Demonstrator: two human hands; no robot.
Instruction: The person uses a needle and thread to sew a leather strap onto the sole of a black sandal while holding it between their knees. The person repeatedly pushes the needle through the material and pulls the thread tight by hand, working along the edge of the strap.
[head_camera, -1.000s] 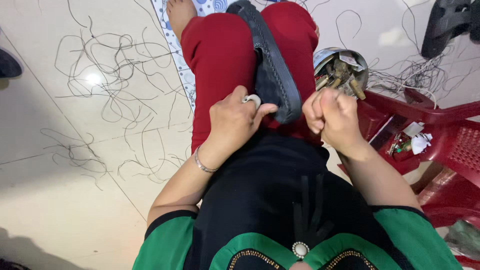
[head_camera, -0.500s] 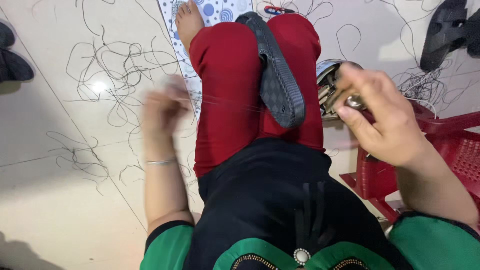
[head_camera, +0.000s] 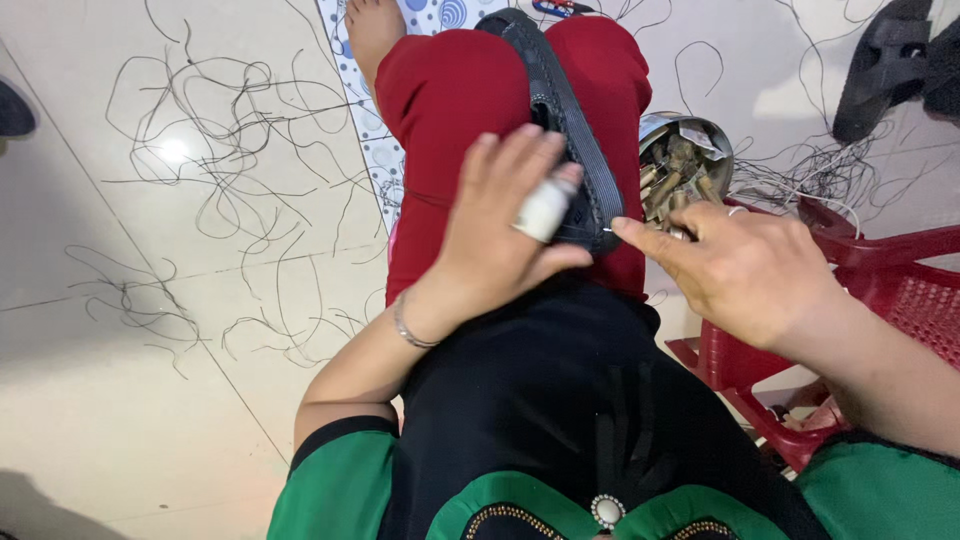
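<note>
- The left hand is lying flat over the near end of a dark shoe sole that is resting along the lap, on the red trousers; its fingers are spread loosely and pressing the sole down, and one finger is wearing a white wrap.
- The right hand is reaching in from the right, its forefinger and thumb pinched together at the sole's near edge; what they are pinching is too small to tell.
- A thin metal bangle is sitting on the left wrist.
- Just beyond the right hand, a round metal tin is standing beside the right thigh, holding short wooden-looking pieces.
- A red plastic chair is standing at the right, close to the right forearm.
- The floor is showing pale glossy tiles with a bright spot of reflected light at the left.
- Many loose dark threads are lying scattered in curls over the tiles, left and upper right alike.
- A patterned blue-and-white mat is running under the legs, with a bare foot resting on it at the top.
- A black sandal is lying on the floor at the upper right, well apart from the hands.
</note>
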